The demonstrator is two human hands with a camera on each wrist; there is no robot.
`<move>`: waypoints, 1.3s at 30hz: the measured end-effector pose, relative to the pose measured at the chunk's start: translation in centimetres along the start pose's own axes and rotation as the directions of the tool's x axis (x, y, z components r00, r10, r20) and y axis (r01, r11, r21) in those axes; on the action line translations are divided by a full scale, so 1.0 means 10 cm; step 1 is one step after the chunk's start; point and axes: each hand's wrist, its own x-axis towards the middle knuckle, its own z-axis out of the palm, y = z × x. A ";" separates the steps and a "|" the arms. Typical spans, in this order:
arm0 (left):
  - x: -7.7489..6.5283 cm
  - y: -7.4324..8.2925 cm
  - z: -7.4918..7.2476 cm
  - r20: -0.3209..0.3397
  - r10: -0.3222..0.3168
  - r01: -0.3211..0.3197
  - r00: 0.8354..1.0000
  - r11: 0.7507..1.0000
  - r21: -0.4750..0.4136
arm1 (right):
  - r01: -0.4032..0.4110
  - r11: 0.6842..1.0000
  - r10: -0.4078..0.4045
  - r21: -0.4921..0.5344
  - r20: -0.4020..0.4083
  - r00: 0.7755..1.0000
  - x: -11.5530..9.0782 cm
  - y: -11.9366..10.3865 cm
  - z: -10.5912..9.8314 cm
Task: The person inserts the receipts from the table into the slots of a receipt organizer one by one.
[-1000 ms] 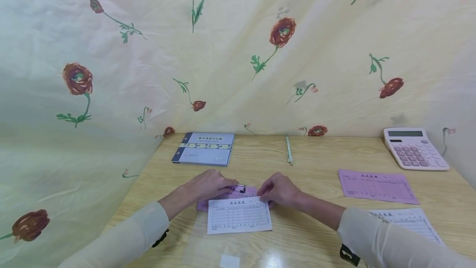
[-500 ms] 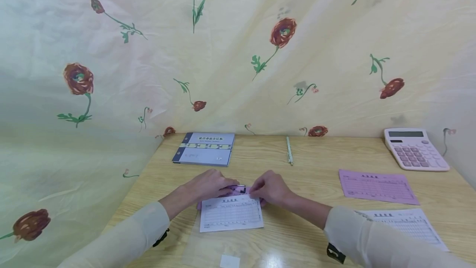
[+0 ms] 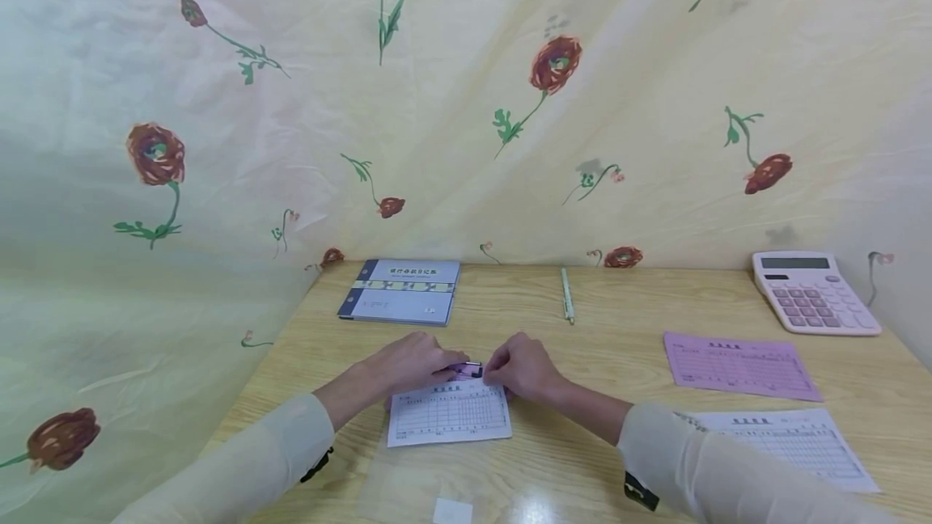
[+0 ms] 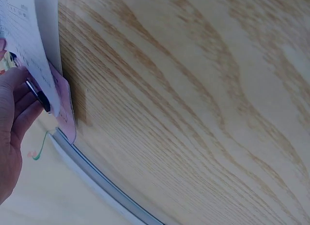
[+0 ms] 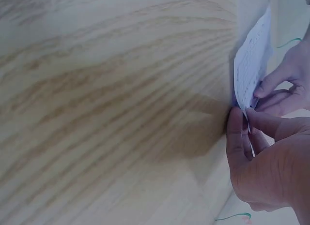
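Note:
A small pink clipboard (image 4: 64,87) with a rounded corner and a metal clip (image 3: 472,369) lies mostly under a white printed form (image 3: 450,415). My left hand (image 3: 415,364) grips the clipboard at its clip, thumb on top and fingers curled beneath in the left wrist view. With thumb and fingertips my right hand (image 3: 526,368) pinches the form's upper right corner, close beside the clip. The right wrist view shows the form (image 5: 253,60) standing at an angle above the table. Whether its top edge lies under the clip is hard to make out.
Behind the hands lie a blue-and-white account book (image 3: 400,291) and a pen (image 3: 566,295). To the right are a calculator (image 3: 811,293), a pink form (image 3: 741,365) and another white form (image 3: 786,445), partly behind the right sleeve. A small white paper square (image 3: 452,511) is at the front.
My right hand has shifted left and slightly up with the white form, which now covers more of the pink clipboard. The left hand has stayed at the clip.

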 end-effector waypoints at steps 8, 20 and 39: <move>0.01 0.02 -0.01 0.011 0.000 0.000 1.000 0.999 0.034 | 0.008 1.000 -0.009 -0.027 -0.013 1.000 0.02 0.04 0.05; 0.01 0.06 0.00 0.011 0.033 -0.034 0.999 0.986 0.163 | -0.007 0.999 0.007 -0.049 -0.007 1.000 0.02 0.02 0.06; 0.01 0.05 0.00 -0.010 0.032 -0.030 0.999 0.990 0.135 | -0.014 0.998 0.012 -0.057 -0.027 1.000 0.07 0.04 0.09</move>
